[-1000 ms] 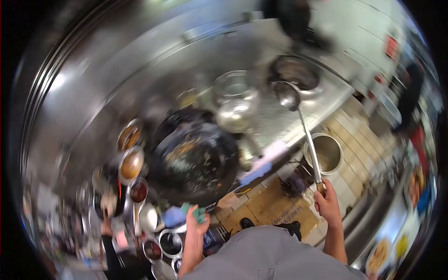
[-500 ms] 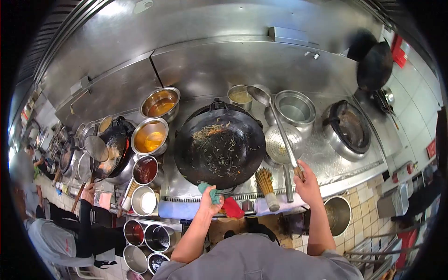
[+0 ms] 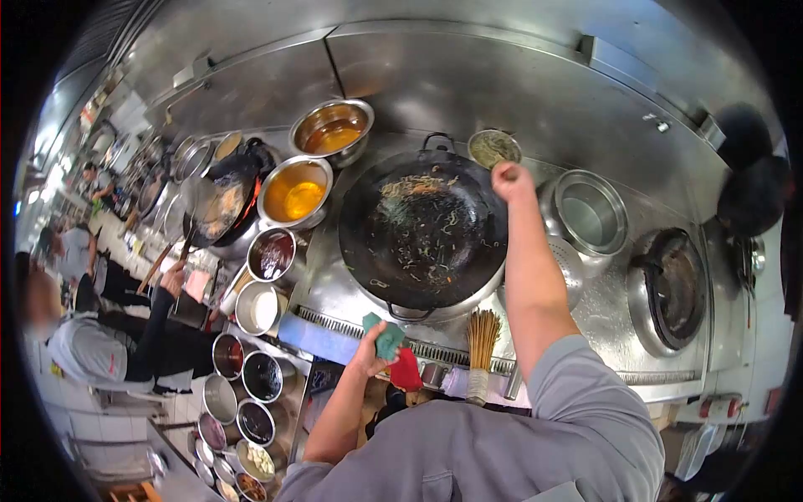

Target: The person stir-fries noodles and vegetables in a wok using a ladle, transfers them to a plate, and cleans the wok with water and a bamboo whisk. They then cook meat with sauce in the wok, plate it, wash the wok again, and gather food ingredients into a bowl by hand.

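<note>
In my left hand [image 3: 366, 353], the fingers close on a folded green cloth [image 3: 385, 335]. That hand is just below the front loop handle of a large black wok [image 3: 401, 238], apart from it. Noodle-like shreds and small orange bits cling inside the wok. My right hand [image 3: 512, 181] is a closed fist at the near rim of a small metal pot [image 3: 493, 147] with greenish contents. What the fist holds is hidden. A bamboo brush [image 3: 483, 339] stands bristles up at the stove's front, beside a red cloth [image 3: 406, 370].
Left of the wok are two metal bowls of orange liquid [image 3: 294, 194] and a pot of dark red sauce [image 3: 272, 253]. A pot of clear liquid [image 3: 590, 213] stands at right. Another person [image 3: 100, 343] works at a wok at far left.
My right hand has left the ladle handle's earlier place and reached forward to the small pot. The ladle no longer shows. My left hand has come away from the wok's handle. The view has turned.
</note>
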Available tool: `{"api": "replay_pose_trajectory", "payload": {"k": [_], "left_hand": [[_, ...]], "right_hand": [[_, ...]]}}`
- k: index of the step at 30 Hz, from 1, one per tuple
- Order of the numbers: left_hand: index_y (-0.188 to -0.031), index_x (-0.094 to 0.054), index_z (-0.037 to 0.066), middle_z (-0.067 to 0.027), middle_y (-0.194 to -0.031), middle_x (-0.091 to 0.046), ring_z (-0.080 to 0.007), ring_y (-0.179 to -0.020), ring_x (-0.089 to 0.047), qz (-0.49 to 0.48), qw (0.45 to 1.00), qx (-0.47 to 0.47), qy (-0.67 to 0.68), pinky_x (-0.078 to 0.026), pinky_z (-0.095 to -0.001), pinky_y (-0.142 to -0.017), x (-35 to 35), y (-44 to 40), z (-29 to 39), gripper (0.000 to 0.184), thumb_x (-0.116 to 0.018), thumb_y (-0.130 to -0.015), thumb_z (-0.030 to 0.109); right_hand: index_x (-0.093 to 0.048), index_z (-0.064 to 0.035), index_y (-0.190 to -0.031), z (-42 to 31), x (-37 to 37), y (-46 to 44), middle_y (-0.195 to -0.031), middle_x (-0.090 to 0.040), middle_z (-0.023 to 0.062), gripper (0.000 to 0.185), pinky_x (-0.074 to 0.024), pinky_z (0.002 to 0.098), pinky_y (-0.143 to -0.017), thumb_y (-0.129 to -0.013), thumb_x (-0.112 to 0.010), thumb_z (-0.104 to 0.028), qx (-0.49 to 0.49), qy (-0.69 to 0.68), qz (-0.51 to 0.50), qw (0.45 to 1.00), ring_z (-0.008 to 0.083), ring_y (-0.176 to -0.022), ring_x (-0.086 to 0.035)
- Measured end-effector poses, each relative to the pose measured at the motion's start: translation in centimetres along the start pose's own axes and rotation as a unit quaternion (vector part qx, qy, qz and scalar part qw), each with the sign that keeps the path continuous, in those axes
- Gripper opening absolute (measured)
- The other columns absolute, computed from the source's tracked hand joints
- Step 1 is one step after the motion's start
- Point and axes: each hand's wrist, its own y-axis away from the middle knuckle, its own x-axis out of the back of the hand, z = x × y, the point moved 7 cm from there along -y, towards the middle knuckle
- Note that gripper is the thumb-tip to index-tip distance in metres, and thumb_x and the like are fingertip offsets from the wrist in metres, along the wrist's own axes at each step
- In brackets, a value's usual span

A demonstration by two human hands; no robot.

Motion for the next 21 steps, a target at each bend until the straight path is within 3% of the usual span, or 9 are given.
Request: {"api": "replay_pose_trajectory", "payload": {"k": [4,5,6,7,9,13,15,19,21], "left_hand": [[-0.117,-0.046,0.004,-0.0148,-0.094,-0.06,-0.0264,-0.087,-0.062,0.108,0.903,-0.097,-0.403,-0.053,-0.0379,-0.069,-0.2,2.6,-0.7,0.059,-0.068,-0.076,0.04],[-0.119,-0.044,0.004,-0.0162,-0.096,-0.059,-0.0283,-0.089,-0.062,0.126,0.755,-0.191,-0.615,-0.053,-0.0386,-0.071,-1.7,3.3,0.0,0.062,-0.07,-0.074,0.038],[-0.123,-0.041,0.007,-0.0217,-0.099,-0.057,-0.0341,-0.09,-0.062,0.1,0.699,-0.181,-0.684,-0.052,-0.0412,-0.075,-2.5,3.5,-0.5,0.069,-0.074,-0.069,0.036],[-0.123,-0.041,0.007,-0.0217,-0.099,-0.057,-0.0341,-0.09,-0.062,0.086,0.7,-0.179,-0.687,-0.052,-0.0412,-0.075,-3.0,3.5,-1.3,0.069,-0.074,-0.069,0.036],[-0.127,-0.039,0.012,-0.0249,-0.1,-0.056,-0.0381,-0.088,-0.062,0.143,0.524,-0.136,-0.829,-0.053,-0.043,-0.074,-3.2,3.1,-2.1,0.076,-0.076,-0.065,0.035],[-0.128,-0.04,0.016,-0.022,-0.098,-0.055,-0.0389,-0.089,-0.061,0.109,0.479,-0.133,-0.861,-0.053,-0.043,-0.074,-2.9,2.8,-3.0,0.075,-0.076,-0.064,0.035],[-0.126,-0.042,0.015,-0.0216,-0.098,-0.054,-0.0385,-0.089,-0.061,0.1,0.47,-0.171,-0.86,-0.053,-0.0432,-0.074,-4.1,4.0,-2.5,0.072,-0.076,-0.065,0.034],[-0.117,-0.05,0.012,-0.0215,-0.101,-0.052,-0.0377,-0.089,-0.058,0.057,0.484,-0.325,-0.811,-0.05,-0.0457,-0.071,-6.9,5.9,0.0,0.058,-0.073,-0.068,0.031],[-0.109,-0.055,0.011,-0.0194,-0.101,-0.052,-0.0358,-0.088,-0.056,0.057,0.504,-0.376,-0.776,-0.047,-0.0457,-0.071,-9.2,6.3,2.5,0.046,-0.071,-0.07,0.028]], "right_hand": [[-0.045,-0.0015,-0.084,1.0,-1.9,-0.7,-0.062,-0.049,0.0065,0.01,-0.048,0.0272,-0.043,-0.075,-0.049,-0.001,-0.032,-0.004,-0.091,0.995,0.017,-0.047,-0.051],[-0.044,-0.0022,-0.087,0.4,-0.5,1.0,-0.063,-0.049,0.0061,0.01,-0.0469,0.0279,-0.042,-0.078,-0.048,-0.003,0.06,0.361,0.011,0.931,0.0166,-0.047,-0.051],[-0.044,-0.0029,-0.091,-1.0,-0.3,3.2,-0.063,-0.05,0.0056,0.011,-0.0457,0.0286,-0.041,-0.081,-0.048,-0.005,0.146,0.668,0.114,0.721,0.0162,-0.047,-0.05],[-0.044,-0.0029,-0.091,-1.9,0.2,4.8,-0.063,-0.05,0.0056,0.011,-0.0457,0.0286,-0.041,-0.081,-0.048,-0.005,0.155,0.665,0.124,0.72,0.0162,-0.047,-0.05],[-0.047,-0.0023,-0.109,-4.8,-0.4,9.3,-0.064,-0.049,0.0056,0.023,-0.0423,0.028,-0.04,-0.088,-0.048,-0.009,0.27,0.741,0.114,0.605,0.0138,-0.049,-0.049],[-0.03,-0.0001,-0.136,-8.8,3.9,19.0,-0.07,-0.058,0.0116,0.054,-0.0462,0.0344,-0.044,-0.087,-0.048,-0.013,0.344,0.729,0.092,0.584,0.019,-0.049,-0.055],[-0.036,0.0054,-0.129,-13.3,7.3,21.3,-0.077,-0.062,0.0191,0.049,-0.047,0.0379,-0.046,-0.086,-0.047,-0.015,0.572,0.782,0.178,0.173,0.026,-0.056,-0.062],[-0.048,0.0114,-0.112,-13.2,8.8,26.6,-0.084,-0.063,0.0268,0.037,-0.047,0.0414,-0.047,-0.084,-0.046,-0.014,0.533,0.773,0.323,0.114,0.0314,-0.065,-0.066],[-0.054,0.0091,-0.085,-15.1,11.1,26.1,-0.075,-0.061,0.0235,0.022,-0.047,0.0409,-0.046,-0.083,-0.045,-0.011,0.33,0.748,0.311,0.486,0.0281,-0.057,-0.062]]}}
